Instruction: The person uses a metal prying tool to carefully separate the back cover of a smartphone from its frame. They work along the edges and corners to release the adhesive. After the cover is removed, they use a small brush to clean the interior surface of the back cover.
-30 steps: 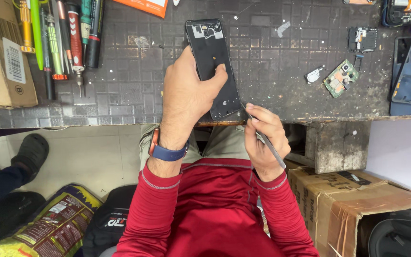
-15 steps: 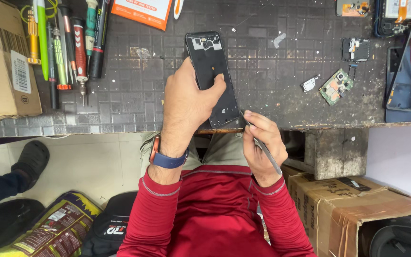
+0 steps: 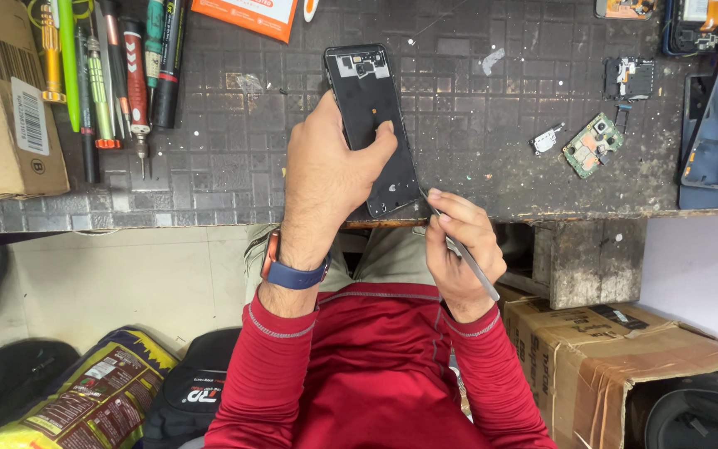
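Observation:
My left hand (image 3: pixel 326 170) grips an opened black phone body (image 3: pixel 369 100) from its left side, thumb pressed on its inner face, holding it over the dark gridded work mat (image 3: pixel 234 125). A blue band sits on that wrist. My right hand (image 3: pixel 459 249) is closed on thin metal tweezers (image 3: pixel 469 256), whose tip touches the phone's lower right corner at the bench edge. Both arms wear red sleeves.
Several screwdrivers (image 3: pixel 114 75) lie at the mat's left beside a cardboard box (image 3: pixel 2 108). A green circuit board (image 3: pixel 592 145) and small parts lie right, with a blue phone frame (image 3: pixel 712 141). Below the bench stand a cardboard box (image 3: pixel 617 366) and bags (image 3: pixel 85 399).
The view has shifted slightly, so the bench sits lower in frame. My left thumb has slid further onto the phone's inner face; the tweezers stay at its lower right corner.

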Tool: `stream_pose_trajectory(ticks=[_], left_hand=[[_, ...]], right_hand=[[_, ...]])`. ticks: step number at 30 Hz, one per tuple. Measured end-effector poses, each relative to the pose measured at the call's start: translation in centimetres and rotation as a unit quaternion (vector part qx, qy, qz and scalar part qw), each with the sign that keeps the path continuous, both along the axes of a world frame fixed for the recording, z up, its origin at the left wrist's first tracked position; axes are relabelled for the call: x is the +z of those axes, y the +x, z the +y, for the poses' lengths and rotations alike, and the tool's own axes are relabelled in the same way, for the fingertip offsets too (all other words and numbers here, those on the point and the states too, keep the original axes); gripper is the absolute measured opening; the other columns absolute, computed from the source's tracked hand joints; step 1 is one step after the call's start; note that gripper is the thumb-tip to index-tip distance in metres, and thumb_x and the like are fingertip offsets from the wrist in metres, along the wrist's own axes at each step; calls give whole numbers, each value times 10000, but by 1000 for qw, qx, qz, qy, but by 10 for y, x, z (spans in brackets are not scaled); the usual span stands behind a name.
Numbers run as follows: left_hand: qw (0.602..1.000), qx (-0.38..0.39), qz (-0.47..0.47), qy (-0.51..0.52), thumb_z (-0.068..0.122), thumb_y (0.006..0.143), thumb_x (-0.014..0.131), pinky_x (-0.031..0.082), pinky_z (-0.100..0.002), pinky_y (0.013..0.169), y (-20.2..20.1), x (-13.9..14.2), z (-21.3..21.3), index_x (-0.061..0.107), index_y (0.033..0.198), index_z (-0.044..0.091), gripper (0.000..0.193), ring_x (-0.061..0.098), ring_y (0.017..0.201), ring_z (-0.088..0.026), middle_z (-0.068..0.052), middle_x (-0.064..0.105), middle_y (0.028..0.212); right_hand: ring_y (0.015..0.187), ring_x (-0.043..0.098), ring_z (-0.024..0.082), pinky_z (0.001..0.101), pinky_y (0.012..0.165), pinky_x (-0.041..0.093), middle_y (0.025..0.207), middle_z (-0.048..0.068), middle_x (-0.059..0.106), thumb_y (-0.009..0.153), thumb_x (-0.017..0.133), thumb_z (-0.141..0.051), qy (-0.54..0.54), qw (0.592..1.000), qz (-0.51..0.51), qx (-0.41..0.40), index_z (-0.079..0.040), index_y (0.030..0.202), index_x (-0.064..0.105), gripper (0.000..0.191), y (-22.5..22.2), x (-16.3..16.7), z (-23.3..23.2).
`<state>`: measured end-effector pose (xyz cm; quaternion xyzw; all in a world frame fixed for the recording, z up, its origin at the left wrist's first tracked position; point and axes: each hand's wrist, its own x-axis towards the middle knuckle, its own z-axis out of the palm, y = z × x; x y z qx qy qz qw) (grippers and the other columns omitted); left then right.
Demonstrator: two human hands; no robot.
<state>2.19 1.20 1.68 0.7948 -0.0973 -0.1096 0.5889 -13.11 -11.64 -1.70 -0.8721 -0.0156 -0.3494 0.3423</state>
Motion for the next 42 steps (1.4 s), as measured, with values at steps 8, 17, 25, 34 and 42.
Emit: stream_pose_trajectory(ticks=[8,17,25,34,42], left_hand=[[1000,-2,-3,1,204,848,748,617,-332,759,1,2,-1,688,1059,42,272,808,840,-204,-68,807,917],[1000,-6,8,2,200,850,742,621,-331,751,-1,3,1,690,1066,48,269,811,829,-198,-62,810,909],[1000,-7,-1,2,192,859,743,617,-332,762,-3,3,1,693,1071,43,264,809,846,-204,-67,810,921],[1000,1,21,4,203,848,744,626,-332,738,-3,5,0,687,1063,48,270,810,822,-199,-68,805,905],[1000,-6,14,5,206,854,747,625,-330,749,-2,0,-1,689,1057,45,265,815,834,-200,-65,809,910]], right_hand=[[1105,741,340,395,958,625,1154,193,712,941,698,149,17,1000,-5,1,-14,1093,490,305,1,-3,1],[1098,728,370,409,948,627,1127,211,714,887,728,185,-38,999,-16,13,41,1011,585,238,2,3,3],[1104,720,376,410,938,610,1147,218,716,868,739,201,-73,997,-8,18,46,996,612,238,6,13,4],[1092,722,363,403,936,603,1164,205,720,854,751,200,-81,997,0,17,49,995,624,243,11,14,0],[1076,722,353,395,933,605,1156,201,721,848,764,200,-86,996,11,7,40,982,615,257,7,16,2]])
